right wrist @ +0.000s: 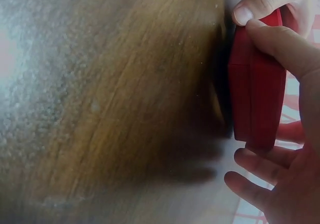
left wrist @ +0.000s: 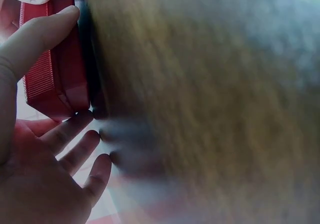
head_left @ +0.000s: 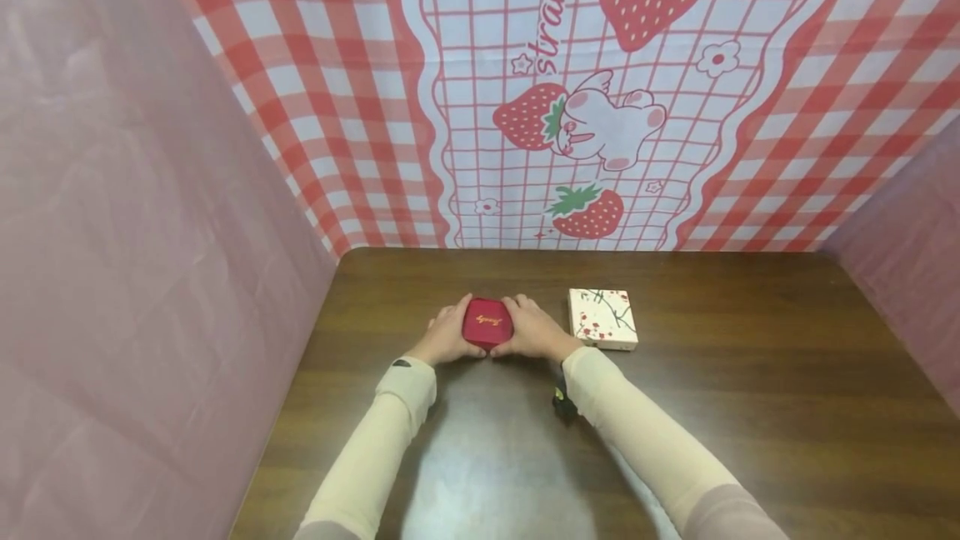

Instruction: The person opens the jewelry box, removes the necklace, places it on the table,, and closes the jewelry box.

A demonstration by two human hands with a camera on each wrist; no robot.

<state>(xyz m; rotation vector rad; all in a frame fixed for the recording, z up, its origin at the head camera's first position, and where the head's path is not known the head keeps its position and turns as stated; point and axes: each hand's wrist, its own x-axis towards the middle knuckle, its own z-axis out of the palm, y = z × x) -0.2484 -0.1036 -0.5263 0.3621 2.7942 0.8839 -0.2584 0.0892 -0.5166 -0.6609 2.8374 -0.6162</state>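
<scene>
A small red box (head_left: pixel 487 322) with gold lettering on its lid sits at the table's far half, between the two hands. My left hand (head_left: pixel 448 333) grips its left side, the thumb on the near face and the fingers round the far edge. From the other side my right hand (head_left: pixel 534 330) holds it the same way, its thumb close to the left thumb. In the left wrist view the red box (left wrist: pixel 50 96) shows a ribbed side. The right wrist view shows a smooth side of the red box (right wrist: pixel 255 101), with a seam along it.
A flat cream box (head_left: pixel 602 319) with a branch and red blossom print lies right of the right hand. The brown wooden table (head_left: pixel 750 373) meets a strawberry-print cloth (head_left: pixel 585 107) behind and a pink cloth (head_left: pixel 150 232) at the left.
</scene>
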